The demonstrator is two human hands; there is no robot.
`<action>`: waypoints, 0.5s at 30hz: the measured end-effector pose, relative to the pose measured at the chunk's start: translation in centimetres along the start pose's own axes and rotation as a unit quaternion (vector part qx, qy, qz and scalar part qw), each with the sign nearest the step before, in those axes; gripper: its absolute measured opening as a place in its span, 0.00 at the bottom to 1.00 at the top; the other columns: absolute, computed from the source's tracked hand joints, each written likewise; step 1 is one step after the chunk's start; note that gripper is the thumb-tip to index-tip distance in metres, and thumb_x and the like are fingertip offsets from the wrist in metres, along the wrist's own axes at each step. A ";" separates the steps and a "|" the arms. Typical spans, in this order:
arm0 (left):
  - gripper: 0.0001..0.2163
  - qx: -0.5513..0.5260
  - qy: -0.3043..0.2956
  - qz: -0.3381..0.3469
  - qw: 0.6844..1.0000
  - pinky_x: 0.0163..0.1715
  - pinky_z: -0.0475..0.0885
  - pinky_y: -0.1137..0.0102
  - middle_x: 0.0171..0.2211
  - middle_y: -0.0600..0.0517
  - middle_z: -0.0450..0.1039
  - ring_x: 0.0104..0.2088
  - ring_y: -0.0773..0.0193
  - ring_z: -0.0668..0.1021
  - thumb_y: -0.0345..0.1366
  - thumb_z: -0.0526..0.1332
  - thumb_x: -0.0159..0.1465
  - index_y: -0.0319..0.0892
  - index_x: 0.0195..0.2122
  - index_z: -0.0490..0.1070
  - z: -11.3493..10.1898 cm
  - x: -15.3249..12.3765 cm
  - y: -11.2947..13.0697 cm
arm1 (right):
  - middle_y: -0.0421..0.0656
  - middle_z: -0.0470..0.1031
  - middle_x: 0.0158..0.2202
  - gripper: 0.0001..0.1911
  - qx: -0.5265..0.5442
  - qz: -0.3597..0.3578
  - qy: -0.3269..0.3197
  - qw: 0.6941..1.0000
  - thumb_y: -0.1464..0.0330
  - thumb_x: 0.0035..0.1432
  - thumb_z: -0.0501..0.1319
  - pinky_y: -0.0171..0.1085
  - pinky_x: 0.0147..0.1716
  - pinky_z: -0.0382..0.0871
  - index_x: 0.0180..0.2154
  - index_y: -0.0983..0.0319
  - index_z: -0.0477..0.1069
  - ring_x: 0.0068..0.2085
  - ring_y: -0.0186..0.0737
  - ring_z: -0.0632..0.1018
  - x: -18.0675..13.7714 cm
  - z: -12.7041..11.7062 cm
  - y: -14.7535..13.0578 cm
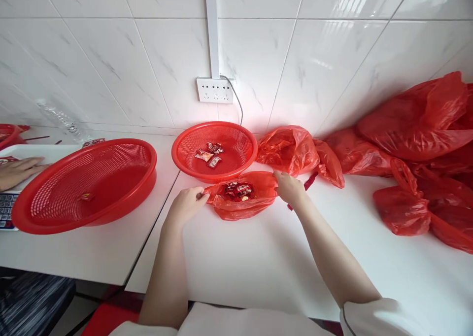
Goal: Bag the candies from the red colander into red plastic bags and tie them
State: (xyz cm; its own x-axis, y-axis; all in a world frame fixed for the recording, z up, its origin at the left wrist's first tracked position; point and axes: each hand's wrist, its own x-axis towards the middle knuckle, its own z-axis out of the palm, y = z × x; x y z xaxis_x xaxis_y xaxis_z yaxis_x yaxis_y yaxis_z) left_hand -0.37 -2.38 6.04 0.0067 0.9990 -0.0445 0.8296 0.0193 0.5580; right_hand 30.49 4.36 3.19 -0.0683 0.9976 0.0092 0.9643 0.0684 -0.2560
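A red plastic bag (242, 212) lies on the white table in front of me, its mouth spread wide. Inside it show several small wrapped candies (239, 190). My left hand (188, 203) pinches the bag's left rim, while my right hand (291, 187) grips the rim on the opposite side. Just behind the bag stands a red perforated basket (177, 151) with a few wrapped candies (210, 153) on its bottom. The fingertips of both hands are partly hidden by the bag's folds.
Left, a larger red basket (144, 198) holds one small wrapped piece (87, 196). Another person's hand (20, 172) rests by a white scale (7, 213). Knotted red bags (414, 124) pile up at right; a loose red bag (290, 151) lies behind mine. A power strip (215, 90) is on the tiled wall.
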 end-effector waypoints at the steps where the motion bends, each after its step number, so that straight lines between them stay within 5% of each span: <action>1: 0.14 -0.022 0.016 0.004 1.000 0.26 0.60 0.71 0.21 0.56 0.66 0.23 0.66 0.67 0.44 0.55 0.62 0.44 0.22 0.63 -0.2 -0.1 0.3 | 0.54 0.77 0.40 0.17 0.012 0.007 0.001 1.000 0.74 0.56 0.58 0.46 0.37 0.69 0.48 0.63 0.70 0.39 0.52 0.78 -0.1 0.2 0.4; 4: 0.10 -0.136 0.063 0.028 0.988 0.34 0.65 0.71 0.29 0.55 0.73 0.30 0.65 0.72 0.44 0.59 0.62 0.44 0.29 0.70 -0.9 -0.7 1.7 | 0.46 0.79 0.37 0.13 0.057 0.009 0.023 0.998 0.70 0.60 0.52 0.41 0.36 0.70 0.43 0.59 0.73 0.38 0.45 0.79 -0.3 -0.8 1.2; 7: 0.09 -0.278 0.114 0.050 0.952 0.31 0.66 0.72 0.29 0.54 0.73 0.28 0.67 0.71 0.43 0.62 0.60 0.43 0.31 0.74 -2.0 -0.9 2.9 | 0.42 0.79 0.38 0.13 0.202 -0.007 0.101 0.974 0.69 0.58 0.53 0.38 0.40 0.70 0.40 0.58 0.74 0.40 0.40 0.78 -0.7 -3.3 1.5; 9: 0.08 -0.369 0.147 0.062 0.916 0.27 0.65 0.73 0.27 0.54 0.71 0.25 0.69 0.68 0.42 0.64 0.60 0.43 0.31 0.75 -2.9 -0.7 3.6 | 0.43 0.78 0.35 0.13 0.373 -0.033 0.122 0.919 0.67 0.57 0.54 0.39 0.38 0.71 0.41 0.59 0.74 0.37 0.39 0.78 -1.1 -5.0 1.6; 11: 0.06 -0.430 0.177 0.076 0.882 0.30 0.67 0.73 0.29 0.54 0.72 0.27 0.69 0.71 0.40 0.65 0.59 0.44 0.33 0.76 -3.9 -0.3 4.3 | 0.42 0.76 0.32 0.14 0.536 -0.053 0.076 0.839 0.64 0.57 0.57 0.39 0.33 0.71 0.44 0.60 0.71 0.31 0.38 0.77 -1.5 -6.2 1.5; 15: 0.13 -0.465 0.197 0.133 0.853 0.49 0.69 0.67 0.48 0.51 0.72 0.49 0.61 0.74 0.37 0.65 0.59 0.50 0.46 0.75 -5.4 0.6 6.0 | 0.42 0.75 0.35 0.12 0.708 -0.039 -0.007 0.705 0.61 0.58 0.57 0.39 0.34 0.73 0.43 0.58 0.69 0.33 0.39 0.78 -2.0 -7.3 0.4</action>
State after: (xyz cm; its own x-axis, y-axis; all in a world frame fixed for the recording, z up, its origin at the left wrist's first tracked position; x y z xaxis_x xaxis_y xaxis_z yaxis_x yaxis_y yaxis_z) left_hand 1.55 -1.46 13.85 -0.2146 0.9057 0.3656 0.0250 -0.3691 0.9291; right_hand 32.91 2.49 10.14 -0.1198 0.9903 0.0701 -0.2642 0.0362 -0.9638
